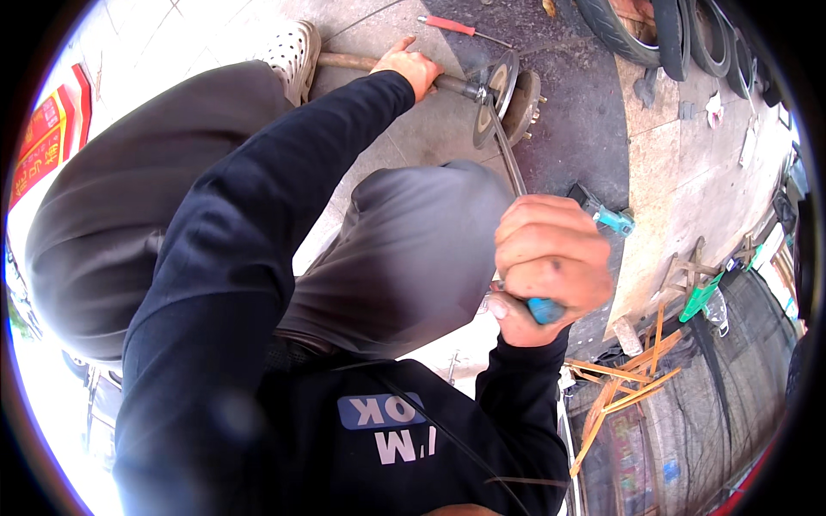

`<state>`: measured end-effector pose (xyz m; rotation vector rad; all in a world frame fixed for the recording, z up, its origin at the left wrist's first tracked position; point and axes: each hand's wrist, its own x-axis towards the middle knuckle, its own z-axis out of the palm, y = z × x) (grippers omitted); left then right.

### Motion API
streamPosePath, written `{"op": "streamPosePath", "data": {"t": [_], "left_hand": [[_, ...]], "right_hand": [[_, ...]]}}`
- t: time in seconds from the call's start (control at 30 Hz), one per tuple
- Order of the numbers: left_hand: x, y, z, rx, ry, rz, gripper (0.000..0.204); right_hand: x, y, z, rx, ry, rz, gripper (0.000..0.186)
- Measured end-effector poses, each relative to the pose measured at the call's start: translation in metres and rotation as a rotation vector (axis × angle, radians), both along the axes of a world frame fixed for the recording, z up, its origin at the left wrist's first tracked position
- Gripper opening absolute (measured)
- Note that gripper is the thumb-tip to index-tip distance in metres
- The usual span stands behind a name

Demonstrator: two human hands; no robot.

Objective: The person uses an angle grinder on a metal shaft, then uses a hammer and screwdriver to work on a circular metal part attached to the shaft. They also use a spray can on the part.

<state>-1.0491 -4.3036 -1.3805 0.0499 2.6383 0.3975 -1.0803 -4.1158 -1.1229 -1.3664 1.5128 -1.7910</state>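
Observation:
My left hand (409, 67) is wrapped round a long brown axle shaft (348, 61) lying low over the floor, its thumb side pointing away from me. At the shaft's right end sit a thin metal disc (508, 77) and a thicker, rusty round hub (523, 107) with studs. In a closed fist, my right hand (555, 249) grips a screwdriver (509, 156) by its blue handle, part of which shows below the fingers. The screwdriver's long metal blade runs up to the disc; whether its tip touches the disc or the shaft I cannot tell.
A red-handled screwdriver (449, 25) lies beyond the disc. Tyres (621, 39) stand at the upper right. A teal tool (614, 220) rests right of my right fist. Wooden strips (637, 394) lie on dark sheeting at the lower right. My knees frame the work area; one light clog (292, 53) is near the shaft.

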Motion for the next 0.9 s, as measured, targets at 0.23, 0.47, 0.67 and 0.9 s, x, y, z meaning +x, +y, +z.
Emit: {"op": "streamPosePath", "data": {"t": [0.23,0.47,0.67,0.9], "left_hand": [[-0.005,0.0,0.007,-0.006,-0.033,-0.012,0.034],[-0.002,0.004,-0.001,-0.047,-0.033,0.002,0.033],[-0.004,0.007,0.008,-0.033,0.0,0.013,0.03],[0.013,0.011,0.018,-0.037,0.118,0.145,0.047]], "right_hand": [[0.01,-0.019,-0.016,-0.054,0.148,0.108,0.025],[0.009,-0.007,0.008,0.056,-0.002,-0.073,0.022],[0.014,0.01,0.019,0.145,-0.088,-0.14,0.023],[0.026,0.016,0.018,0.128,-0.045,-0.143,0.026]]}}
